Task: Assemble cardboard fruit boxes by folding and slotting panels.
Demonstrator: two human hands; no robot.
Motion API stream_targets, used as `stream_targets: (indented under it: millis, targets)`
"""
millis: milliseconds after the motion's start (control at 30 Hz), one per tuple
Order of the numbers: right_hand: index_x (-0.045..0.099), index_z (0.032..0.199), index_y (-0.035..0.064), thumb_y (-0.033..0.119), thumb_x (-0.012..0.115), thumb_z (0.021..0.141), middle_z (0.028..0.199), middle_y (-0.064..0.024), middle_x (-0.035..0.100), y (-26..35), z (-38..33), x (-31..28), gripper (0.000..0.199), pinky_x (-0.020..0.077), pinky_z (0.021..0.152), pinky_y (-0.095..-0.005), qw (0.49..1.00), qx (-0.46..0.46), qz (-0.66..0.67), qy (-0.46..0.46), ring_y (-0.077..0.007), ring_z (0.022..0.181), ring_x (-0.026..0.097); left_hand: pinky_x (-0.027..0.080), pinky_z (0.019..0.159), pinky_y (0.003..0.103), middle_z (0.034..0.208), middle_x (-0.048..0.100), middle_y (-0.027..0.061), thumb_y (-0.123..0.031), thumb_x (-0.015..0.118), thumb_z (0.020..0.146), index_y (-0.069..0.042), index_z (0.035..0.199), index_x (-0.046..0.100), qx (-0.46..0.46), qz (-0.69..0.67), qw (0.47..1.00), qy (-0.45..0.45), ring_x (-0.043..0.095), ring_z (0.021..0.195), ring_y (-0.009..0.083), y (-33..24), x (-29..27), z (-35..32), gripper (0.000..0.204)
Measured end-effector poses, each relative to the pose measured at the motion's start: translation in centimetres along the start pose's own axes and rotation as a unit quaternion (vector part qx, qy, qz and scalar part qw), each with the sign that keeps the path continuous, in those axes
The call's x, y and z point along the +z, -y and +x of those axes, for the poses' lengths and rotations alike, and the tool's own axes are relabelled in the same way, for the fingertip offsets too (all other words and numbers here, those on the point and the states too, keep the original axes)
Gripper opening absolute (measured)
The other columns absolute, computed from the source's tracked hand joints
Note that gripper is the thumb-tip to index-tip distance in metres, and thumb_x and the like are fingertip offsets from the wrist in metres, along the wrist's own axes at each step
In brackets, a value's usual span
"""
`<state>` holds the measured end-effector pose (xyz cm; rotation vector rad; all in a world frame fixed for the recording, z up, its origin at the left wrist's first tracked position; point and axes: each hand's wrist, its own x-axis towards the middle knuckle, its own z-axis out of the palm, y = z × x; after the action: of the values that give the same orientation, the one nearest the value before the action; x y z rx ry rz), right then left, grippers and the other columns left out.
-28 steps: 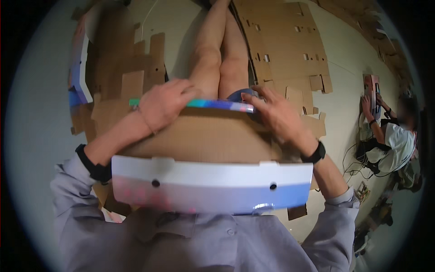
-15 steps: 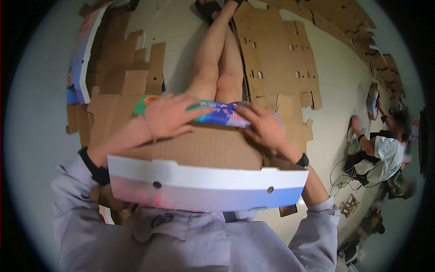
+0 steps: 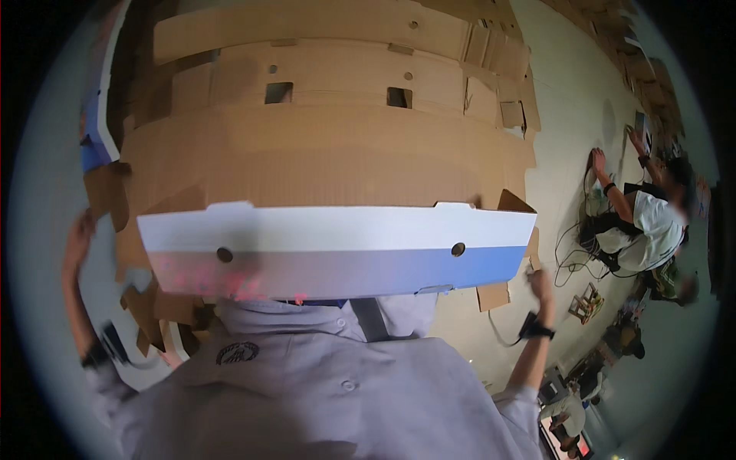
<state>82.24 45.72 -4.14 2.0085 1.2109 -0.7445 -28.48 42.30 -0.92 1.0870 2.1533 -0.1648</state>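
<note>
A wide brown cardboard box blank (image 3: 322,153) lies unfolded in front of me. Its near panel (image 3: 337,230) stands up close to my chest, white along the top with pink and blue print below and two round holes. Farther away, its far panel (image 3: 337,84) lies folded back with two square cut-outs. My left hand (image 3: 81,230) is raised out to the left, apart from the cardboard and blurred. Beyond the near panel's right end, my right hand (image 3: 541,287) is also blurred, and its fingers are hard to make out. Neither hand touches the blank.
More flat cardboard (image 3: 510,100) lies beneath and right of the blank. A printed box panel (image 3: 100,92) stands at the far left. On the right a person in a white shirt (image 3: 655,218) sits on the floor near cables (image 3: 571,261) and a small wooden stand (image 3: 586,304).
Both hands have left the far printed panel and swung apart to the sides. That far panel now lies opened outward with its brown inner side showing, covering my legs.
</note>
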Motion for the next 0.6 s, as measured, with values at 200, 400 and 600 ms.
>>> stream_targets:
  millis: [200,400,600]
  targets:
    - [0.048,0.139,0.0056,0.039,0.075,0.085,0.136,-0.0107,0.056,9.6,-12.2,11.2,0.069,0.0418,0.108,-0.0445,0.483,-0.197,0.821,0.234,-0.0267,0.121,0.055,0.046,0.089,0.032,0.119,0.063,0.0083,-0.03,0.053,0.099,-0.005,0.133,0.054,-0.023,-0.151,0.959,0.239,0.059,0.107,0.0189,0.9,16.9,-15.6,0.042]
    - [0.055,0.131,0.0037,0.039,0.07,0.092,0.13,-0.0069,0.061,23.2,-10.0,4.0,0.054,0.047,0.102,-0.0414,0.21,-0.199,0.953,0.093,-0.0229,0.119,0.057,0.041,0.105,0.039,0.135,0.053,0.0123,-0.033,0.059,0.098,-0.005,0.142,0.043,-0.006,-0.844,0.537,0.009,0.052,0.123,0.0217,-14.8,22.1,-15.2,0.055]
    - [0.056,0.129,0.0003,0.014,0.062,0.099,0.121,-0.0078,0.066,27.0,-5.7,-2.7,0.033,0.0521,0.089,-0.0296,0.494,-0.178,0.822,-0.222,-0.0164,0.105,0.064,0.048,0.1,0.038,0.137,0.055,0.0123,-0.03,0.068,0.096,0.003,0.14,0.047,0.02,-0.674,0.705,-0.221,0.055,0.123,0.0219,-22.0,19.0,-6.3,0.059]
